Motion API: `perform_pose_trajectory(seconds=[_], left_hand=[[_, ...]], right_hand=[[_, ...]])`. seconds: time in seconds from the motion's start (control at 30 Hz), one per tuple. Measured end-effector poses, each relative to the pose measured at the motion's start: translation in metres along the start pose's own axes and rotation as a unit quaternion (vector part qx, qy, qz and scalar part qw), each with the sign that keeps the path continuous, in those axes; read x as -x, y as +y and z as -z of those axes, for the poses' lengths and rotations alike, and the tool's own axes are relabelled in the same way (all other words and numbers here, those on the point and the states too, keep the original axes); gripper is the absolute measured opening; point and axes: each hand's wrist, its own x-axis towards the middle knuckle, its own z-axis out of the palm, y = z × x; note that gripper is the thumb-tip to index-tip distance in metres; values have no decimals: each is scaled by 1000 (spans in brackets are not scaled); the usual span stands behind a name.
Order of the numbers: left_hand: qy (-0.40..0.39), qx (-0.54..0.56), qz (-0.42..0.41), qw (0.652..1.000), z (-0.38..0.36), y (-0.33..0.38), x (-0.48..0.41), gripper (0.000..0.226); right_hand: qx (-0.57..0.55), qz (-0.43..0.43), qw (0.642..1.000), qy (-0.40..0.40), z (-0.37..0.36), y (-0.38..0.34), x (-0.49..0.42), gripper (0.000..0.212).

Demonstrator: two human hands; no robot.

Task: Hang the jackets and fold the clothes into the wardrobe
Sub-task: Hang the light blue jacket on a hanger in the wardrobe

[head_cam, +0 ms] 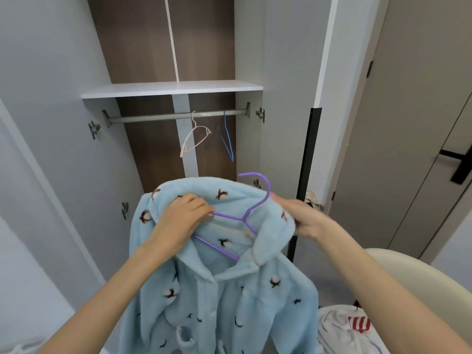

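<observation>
Head-cam view, me watching remotely. Open wardrobe point(143, 47) fills the bkgd, well beyond both sets of fingertips. Light-blue fleece jacket point(219, 297) w/ small dark bird-like motifs hangs below the fingers, buttoned front toward me, collar bunched between the hands. Pale chair point(408, 272) sits below and outside the right fingers; a white-and-red clothes pile point(342, 325) lies lower, near the jacket's hem. Grey rail point(166, 117) runs above and past the fingertips, under a white shelf. Left hand point(178, 218): fingers curled together, gripping collar fleece, w/ one hanger arm's tip poking out at the fingertips. Right hand point(304, 218): motion-blurred, fingers seem curled round the collar's other side; exact pinch I can't tell. Purple hanger point(245, 218) lies between the two sets of fingers, partly inside the neck opening, hook standing above them. White hanger point(198, 127) and blue hanger point(226, 129) dangle from the rail, beyond the fingertips. Risks, my guess: the right-side hanger arm looks not fully seated in the shoulder, so thick fleece could slide off once lifted; the hook may snag the spare hangers at the rail; the heavy hem could tilt the hanger if one grip loosens.
</observation>
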Motion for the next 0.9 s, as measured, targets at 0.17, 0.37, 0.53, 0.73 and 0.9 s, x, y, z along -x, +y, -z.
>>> perform_pose_trajectory(seconds=[0.17, 0.37, 0.53, 0.73, 0.9], left_hand=[[-2, 1, 43, 999, 1, -6, 10, 22], [30, 21, 94, 995, -1, -5, 18, 49], [92, -4, 98, 991, -3, 13, 9, 20], [109, -65, 23, 992, -6, 31, 2, 22], [89, -65, 31, 993, -9, 30, 12, 24]], right_hand=[[-246, -111, 958, -102, -8, 0, -8, 32], [322, -25, 945, -46, 6, 25, -14, 20], [299, 94, 948, -57, -10, 11, -8, 24], [127, -109, 976, -141, -20, 14, -9, 53], [-7, -117, 976, -183, -16, -5, -10, 48]])
